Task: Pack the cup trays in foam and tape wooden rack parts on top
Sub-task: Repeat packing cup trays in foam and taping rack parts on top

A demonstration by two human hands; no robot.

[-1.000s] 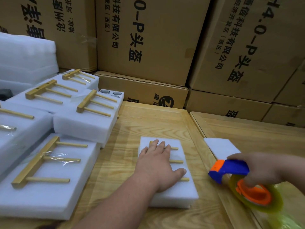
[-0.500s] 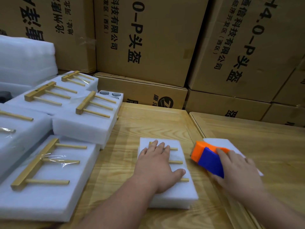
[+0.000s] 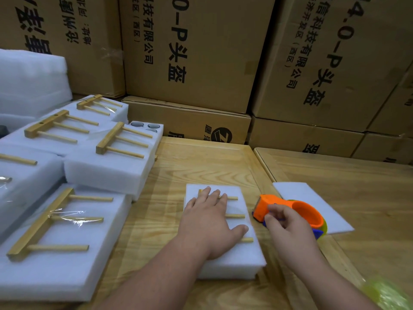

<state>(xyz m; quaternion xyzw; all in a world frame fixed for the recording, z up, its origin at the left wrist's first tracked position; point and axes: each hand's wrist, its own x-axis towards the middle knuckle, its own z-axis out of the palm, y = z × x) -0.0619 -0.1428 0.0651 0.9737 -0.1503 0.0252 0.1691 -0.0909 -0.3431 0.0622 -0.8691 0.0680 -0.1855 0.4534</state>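
Left hand (image 3: 207, 222): fingers flat, pinning wooden rack part (image 3: 234, 216) on foam block (image 3: 234, 260) for taping.
Right hand (image 3: 288, 227): fingers curled, gripping tape dispenser (image 3: 297, 211), ready beside block.

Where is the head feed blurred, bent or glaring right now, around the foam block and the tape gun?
Head view: foam block and left hand are sharp; right hand on the tape dispenser is slightly smeared; a green blur sits bottom right. Wide-angle bend tilts the cartons. Light is soft, shadows faint; small glints on the taped rack at left.
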